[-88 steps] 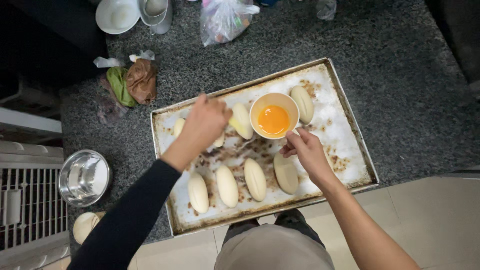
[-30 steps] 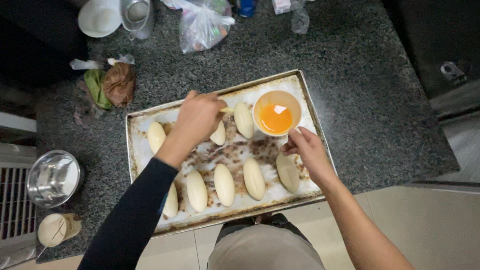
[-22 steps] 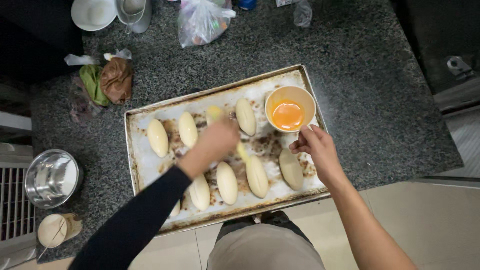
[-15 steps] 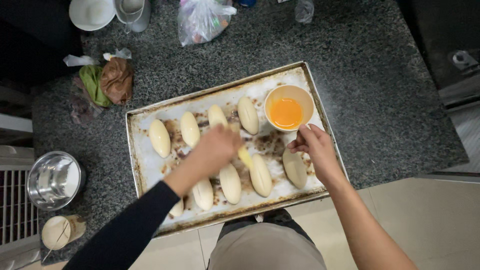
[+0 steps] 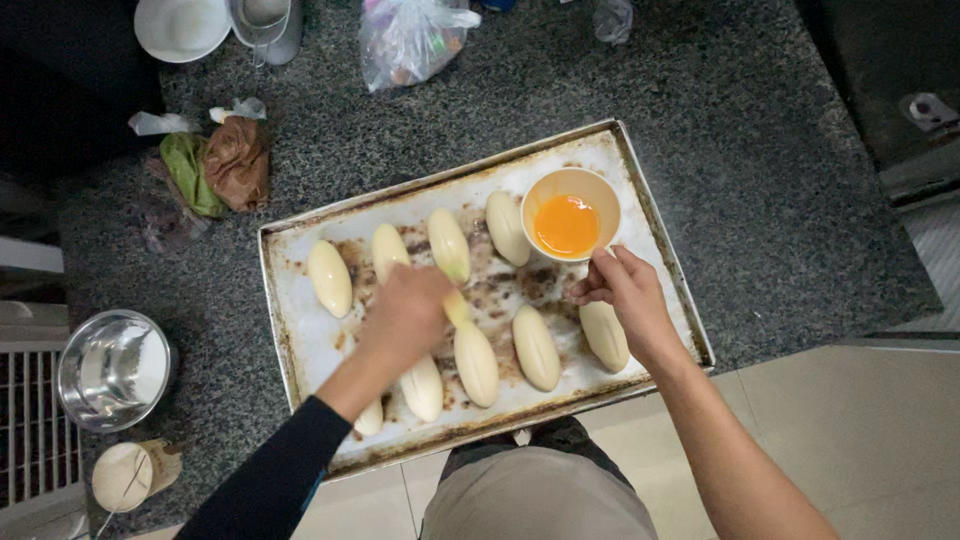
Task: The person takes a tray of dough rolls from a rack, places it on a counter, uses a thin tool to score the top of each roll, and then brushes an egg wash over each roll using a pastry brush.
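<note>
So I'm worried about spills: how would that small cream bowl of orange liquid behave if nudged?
The small cream bowl of orange liquid looks open and well filled, so a push would probably slosh it. It sits on the flat metal baking tray, so it likely slides rather than tips. The right hand at its rim could steady it.

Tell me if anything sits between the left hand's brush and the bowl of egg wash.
Yes. Between the left hand with its brush and the bowl of egg wash lie two dough pieces of the upper row. The right hand touches the bowl's near rim.
</note>
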